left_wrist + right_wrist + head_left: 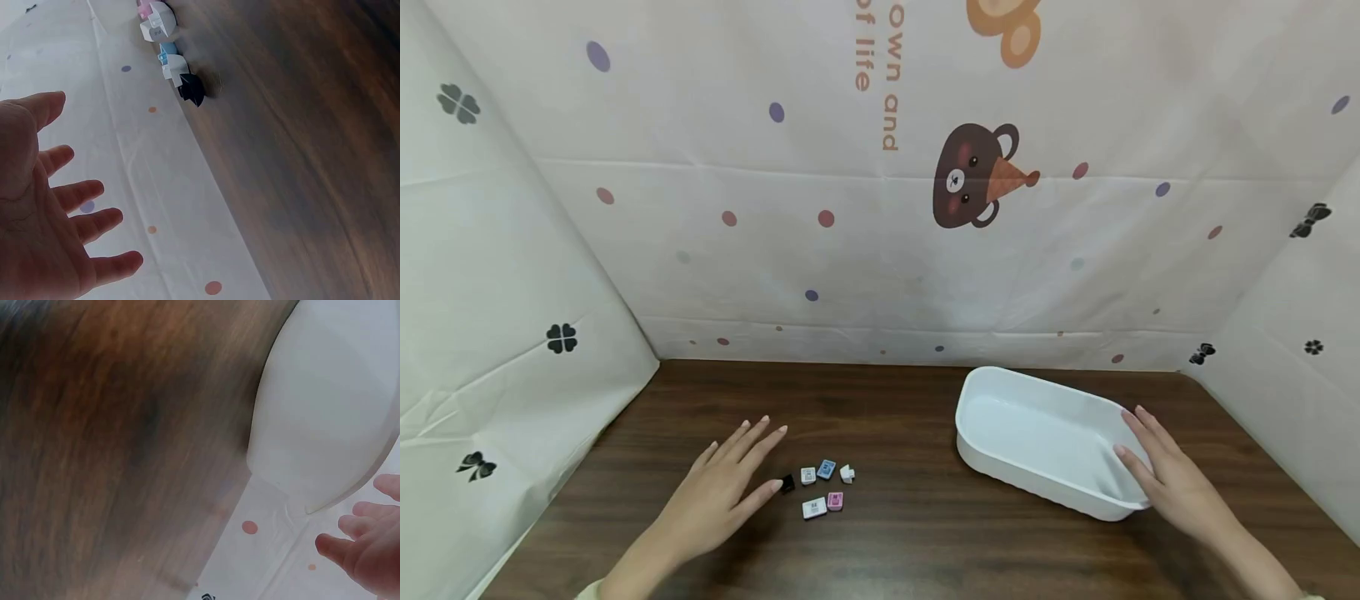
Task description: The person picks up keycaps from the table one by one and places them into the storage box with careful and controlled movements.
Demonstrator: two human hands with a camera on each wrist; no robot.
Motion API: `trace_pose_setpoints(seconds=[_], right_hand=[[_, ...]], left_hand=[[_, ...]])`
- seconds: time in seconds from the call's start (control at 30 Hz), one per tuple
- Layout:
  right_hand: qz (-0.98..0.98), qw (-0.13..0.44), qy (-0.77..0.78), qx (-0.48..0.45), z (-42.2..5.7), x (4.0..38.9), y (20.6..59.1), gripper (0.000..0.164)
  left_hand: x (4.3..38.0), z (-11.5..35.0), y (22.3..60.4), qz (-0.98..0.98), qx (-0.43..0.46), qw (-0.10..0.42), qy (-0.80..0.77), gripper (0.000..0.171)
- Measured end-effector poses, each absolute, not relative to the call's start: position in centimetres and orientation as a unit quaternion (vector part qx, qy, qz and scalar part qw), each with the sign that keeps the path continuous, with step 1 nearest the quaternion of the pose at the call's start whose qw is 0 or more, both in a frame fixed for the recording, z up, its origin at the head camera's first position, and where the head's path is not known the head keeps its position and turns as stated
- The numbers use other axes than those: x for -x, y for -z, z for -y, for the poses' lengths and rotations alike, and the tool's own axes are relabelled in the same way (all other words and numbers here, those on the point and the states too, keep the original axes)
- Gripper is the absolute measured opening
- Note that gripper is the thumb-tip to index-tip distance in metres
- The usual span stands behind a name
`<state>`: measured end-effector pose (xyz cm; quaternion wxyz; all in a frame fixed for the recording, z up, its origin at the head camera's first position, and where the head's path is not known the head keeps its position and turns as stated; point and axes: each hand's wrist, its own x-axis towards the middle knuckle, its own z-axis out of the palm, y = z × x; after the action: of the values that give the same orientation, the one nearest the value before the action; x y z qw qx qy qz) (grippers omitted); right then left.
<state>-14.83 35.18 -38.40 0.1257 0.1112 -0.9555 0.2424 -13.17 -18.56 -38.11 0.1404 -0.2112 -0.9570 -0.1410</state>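
Observation:
My left hand [718, 492] hovers with fingers spread just left of several small keycaps, holding nothing. The thumb tip overlaps the edge of a black keycap [787, 483] in the head view; the left wrist view shows the hand apart from this black keycap [192, 89]. Beside it are a small white keycap [808, 476], a blue keycap [827, 469] and a tipped white piece [847, 474]. Nearer the front sit a wider white keycap [814, 507] and a pink keycap [835, 501]. My right hand [1180, 483], fingers extended, is at the right end of a white plastic tub [1037, 483].
Everything stands on a dark wooden table [895, 550]. A white printed cloth [880, 267] with dots and a bear hangs along the back edge, and more cloth closes off both sides. The tub's inside [1037, 429] holds nothing visible.

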Motion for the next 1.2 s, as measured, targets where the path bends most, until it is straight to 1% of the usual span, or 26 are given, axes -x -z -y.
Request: trace_pose_setpoints(seconds=[0.27, 0.67, 0.93, 1.2], right_hand=[[0.945, 0.155, -0.261, -0.117, -35.4, 15.3, 38.9, 0.052], [0.941, 0.131, -0.298, -0.095, -35.3, 15.7, 38.9, 0.054], [0.938, 0.140, -0.305, -0.089, -35.5, 15.8, 39.4, 0.053], [0.936, 0.145, -0.313, -0.077, -35.7, 16.1, 39.4, 0.052]], left_hand=[[13.4, 18.5, 38.3, 0.957, 0.209, 0.129, 0.154, 0.061], [13.6, 18.5, 38.8, 0.956, 0.207, 0.113, 0.174, 0.063], [13.8, 18.2, 39.0, 0.954, 0.210, 0.101, 0.188, 0.063], [14.2, 18.2, 39.4, 0.952, 0.215, 0.104, 0.192, 0.063]])
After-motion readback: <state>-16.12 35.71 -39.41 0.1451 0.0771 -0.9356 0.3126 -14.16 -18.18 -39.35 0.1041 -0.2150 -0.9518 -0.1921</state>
